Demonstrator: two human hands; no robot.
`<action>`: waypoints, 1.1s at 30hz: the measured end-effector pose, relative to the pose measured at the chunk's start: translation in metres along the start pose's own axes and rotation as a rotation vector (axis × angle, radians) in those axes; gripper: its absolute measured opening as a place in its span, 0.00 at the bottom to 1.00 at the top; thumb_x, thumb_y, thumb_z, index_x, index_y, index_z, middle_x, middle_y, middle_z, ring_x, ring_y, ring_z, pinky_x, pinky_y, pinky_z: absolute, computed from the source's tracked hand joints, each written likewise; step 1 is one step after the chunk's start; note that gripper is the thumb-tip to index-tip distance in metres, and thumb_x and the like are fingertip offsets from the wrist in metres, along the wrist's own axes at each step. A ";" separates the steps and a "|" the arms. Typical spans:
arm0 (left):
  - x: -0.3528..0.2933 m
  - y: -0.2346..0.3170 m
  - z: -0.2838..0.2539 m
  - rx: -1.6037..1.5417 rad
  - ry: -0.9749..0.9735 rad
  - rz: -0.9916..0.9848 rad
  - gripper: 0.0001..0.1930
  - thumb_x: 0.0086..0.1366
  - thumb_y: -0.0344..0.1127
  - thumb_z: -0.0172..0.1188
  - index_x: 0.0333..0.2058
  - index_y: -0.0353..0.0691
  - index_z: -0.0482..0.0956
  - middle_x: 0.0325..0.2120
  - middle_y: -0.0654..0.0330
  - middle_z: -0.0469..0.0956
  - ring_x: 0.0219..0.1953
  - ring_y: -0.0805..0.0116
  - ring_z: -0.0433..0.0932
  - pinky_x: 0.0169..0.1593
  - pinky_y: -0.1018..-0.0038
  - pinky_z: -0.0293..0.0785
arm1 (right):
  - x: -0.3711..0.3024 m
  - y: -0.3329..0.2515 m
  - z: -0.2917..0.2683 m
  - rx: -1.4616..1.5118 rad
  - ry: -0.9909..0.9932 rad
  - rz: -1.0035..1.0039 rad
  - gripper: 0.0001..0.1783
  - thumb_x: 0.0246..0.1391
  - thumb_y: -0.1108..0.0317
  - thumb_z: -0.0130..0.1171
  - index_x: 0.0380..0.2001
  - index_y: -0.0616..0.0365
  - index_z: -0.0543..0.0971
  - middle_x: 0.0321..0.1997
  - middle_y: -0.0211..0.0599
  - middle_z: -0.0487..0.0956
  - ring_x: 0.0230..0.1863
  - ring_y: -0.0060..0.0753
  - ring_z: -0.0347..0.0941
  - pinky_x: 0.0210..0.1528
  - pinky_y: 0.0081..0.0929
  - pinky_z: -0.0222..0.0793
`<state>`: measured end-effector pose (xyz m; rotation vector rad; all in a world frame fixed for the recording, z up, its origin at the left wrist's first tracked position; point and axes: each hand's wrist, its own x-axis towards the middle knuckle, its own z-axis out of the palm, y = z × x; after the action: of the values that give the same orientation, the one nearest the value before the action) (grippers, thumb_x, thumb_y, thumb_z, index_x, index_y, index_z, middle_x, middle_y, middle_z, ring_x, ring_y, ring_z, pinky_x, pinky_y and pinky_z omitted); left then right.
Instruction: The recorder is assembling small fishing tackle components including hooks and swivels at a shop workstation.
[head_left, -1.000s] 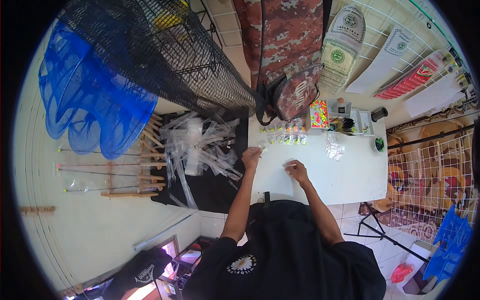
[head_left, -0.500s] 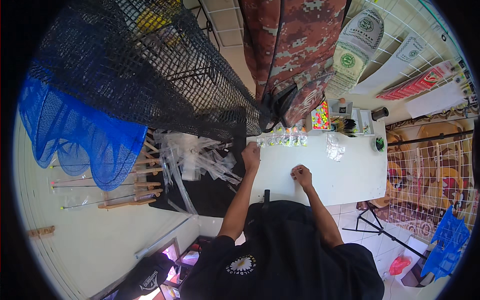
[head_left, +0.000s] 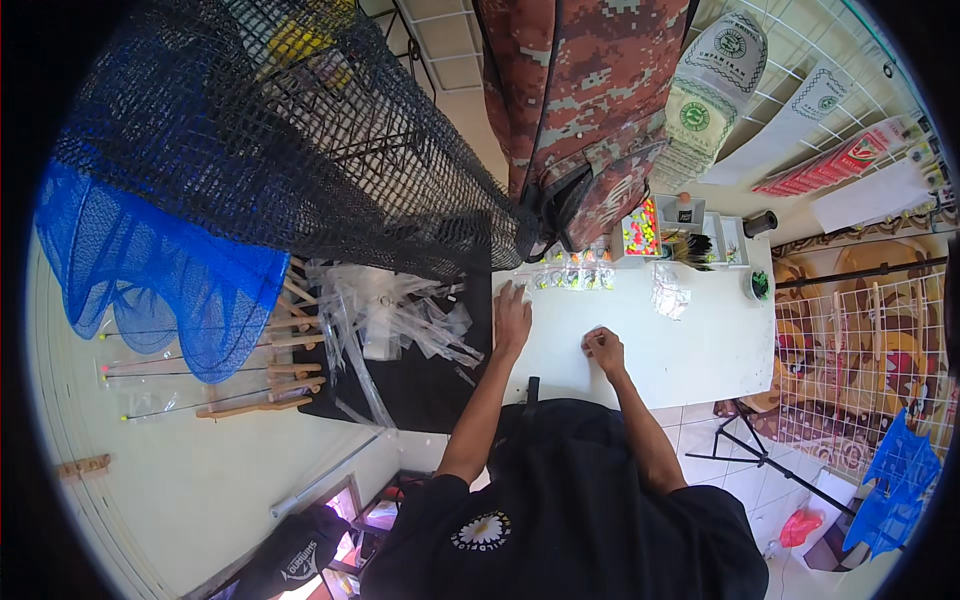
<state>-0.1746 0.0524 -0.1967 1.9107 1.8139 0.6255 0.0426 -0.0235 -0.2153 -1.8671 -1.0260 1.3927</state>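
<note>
My left hand [head_left: 513, 318] lies flat on the white table [head_left: 700, 350], its fingers stretched forward and apart. Just to the right of its fingertips is a row of small clear packets [head_left: 575, 278] with bright little pieces inside. My right hand [head_left: 605, 352] is held over the table's middle with thumb and fingers pinched together. Whatever sits in that pinch is too small to make out. Farther off to the right, a loose pile of clear packets [head_left: 670, 298] rests on the tabletop.
Clear plastic bags and strips [head_left: 385, 320] cover a black surface at left. Along the back stand a box of bright small pieces [head_left: 640, 235] and grey trays [head_left: 733, 240]. A bowl of green pieces [head_left: 757, 287] is at right. Black netting [head_left: 330, 150] and a camouflage bag [head_left: 580, 110] hang overhead.
The fingers of my left hand have straightened and spread out on the table, with the hand shifted slightly right. My right hand stays pinched in the same place.
</note>
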 end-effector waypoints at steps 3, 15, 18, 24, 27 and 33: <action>-0.002 0.007 -0.002 0.004 -0.022 0.005 0.21 0.60 0.29 0.57 0.53 0.31 0.71 0.55 0.45 0.64 0.52 0.46 0.67 0.58 0.59 0.65 | 0.000 0.005 -0.001 0.050 0.039 -0.045 0.05 0.53 0.72 0.56 0.31 0.61 0.77 0.25 0.36 0.82 0.24 0.25 0.79 0.28 0.22 0.74; 0.006 0.012 -0.005 0.031 -0.079 -0.023 0.23 0.60 0.30 0.58 0.54 0.31 0.70 0.55 0.45 0.63 0.53 0.45 0.66 0.58 0.60 0.65 | 0.002 0.005 -0.002 0.043 -0.009 -0.011 0.05 0.56 0.72 0.55 0.31 0.62 0.77 0.27 0.37 0.81 0.27 0.25 0.78 0.29 0.23 0.75; 0.007 0.010 -0.005 0.042 -0.079 -0.025 0.24 0.60 0.30 0.58 0.55 0.30 0.69 0.54 0.44 0.62 0.53 0.45 0.66 0.58 0.60 0.65 | 0.000 0.001 0.000 0.071 -0.010 0.023 0.05 0.56 0.71 0.56 0.31 0.62 0.77 0.26 0.37 0.81 0.27 0.25 0.78 0.29 0.23 0.75; 0.011 0.012 -0.001 0.055 -0.088 -0.027 0.25 0.60 0.30 0.58 0.56 0.30 0.68 0.53 0.44 0.62 0.54 0.46 0.65 0.58 0.60 0.65 | 0.001 0.003 -0.002 0.056 0.008 0.005 0.04 0.52 0.72 0.56 0.31 0.60 0.77 0.24 0.35 0.81 0.24 0.23 0.78 0.29 0.22 0.74; 0.011 0.011 -0.002 0.052 -0.099 -0.049 0.25 0.60 0.30 0.58 0.57 0.31 0.67 0.53 0.44 0.62 0.54 0.46 0.65 0.58 0.60 0.65 | 0.000 0.000 -0.001 0.029 -0.008 0.010 0.06 0.57 0.71 0.55 0.31 0.62 0.77 0.26 0.37 0.81 0.26 0.24 0.77 0.28 0.23 0.75; 0.013 0.006 0.002 0.054 -0.042 -0.021 0.26 0.58 0.30 0.61 0.56 0.34 0.68 0.51 0.44 0.62 0.51 0.46 0.68 0.55 0.59 0.67 | 0.001 0.001 -0.001 0.035 -0.010 0.018 0.06 0.57 0.71 0.55 0.31 0.62 0.77 0.26 0.37 0.81 0.26 0.24 0.77 0.29 0.22 0.75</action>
<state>-0.1679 0.0649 -0.1942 1.9225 1.8401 0.5302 0.0436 -0.0235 -0.2167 -1.8501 -0.9863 1.4228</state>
